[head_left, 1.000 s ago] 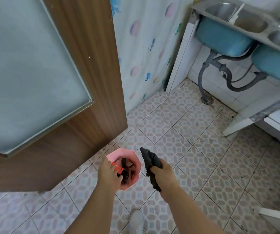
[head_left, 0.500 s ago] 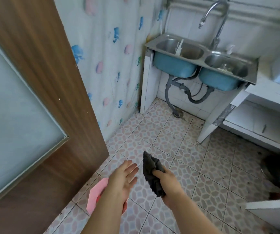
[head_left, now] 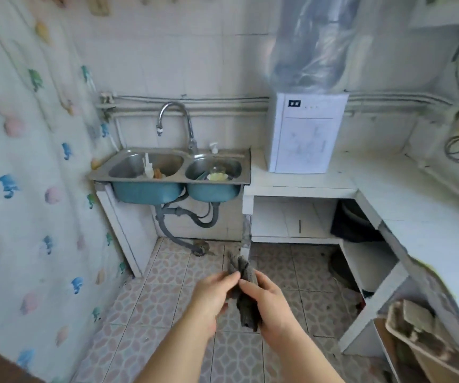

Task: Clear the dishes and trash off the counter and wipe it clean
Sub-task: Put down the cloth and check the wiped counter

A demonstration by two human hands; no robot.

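Two hands: both meet at 6 o'clock in the head view, low over the tiled floor (head_left: pixel 167 272); the forearms enter from the bottom edge.
Right hand (head_left: pixel 271 302): fingers curled round a dark cloth (head_left: pixel 248 313), gripping its middle. One end sticks up past the fist and the other hangs below it.
Left hand (head_left: pixel 211 295): on the 9 o'clock side of the cloth, fingertips at its upper fold. Motion blur; whether they pinch or merely touch cannot be told.
Cloth: crumpled, dark grey, held in the air above the floor and well apart from the counter.
Counter (head_left: pixel 388 186): white, L-shaped, running from 2 o'clock round to 4 o'clock, with open shelves beneath.
Water dispenser (head_left: pixel 303 134): at 1 o'clock, standing on the counter's left end, with a plastic-wrapped bottle on top.
Sink (head_left: pixel 167 180): double steel basin at 10 o'clock, adjoining the counter's left end.
Sink contents: left basin holds white and orange items, too small to identify; right basin holds a glass (head_left: pixel 218 170) and a yellowish dish (head_left: pixel 217 176).
Faucet (head_left: pixel 173 104): arched, rising between the two basins; a pump bottle (head_left: pixel 214 148) stands just beside its base.
Curtain (head_left: pixel 29 189): pale, printed with coloured shapes, filling the 9 o'clock side.
Tray (head_left: pixel 416 330): at 4 o'clock below the counter, tilted, contents unclear.
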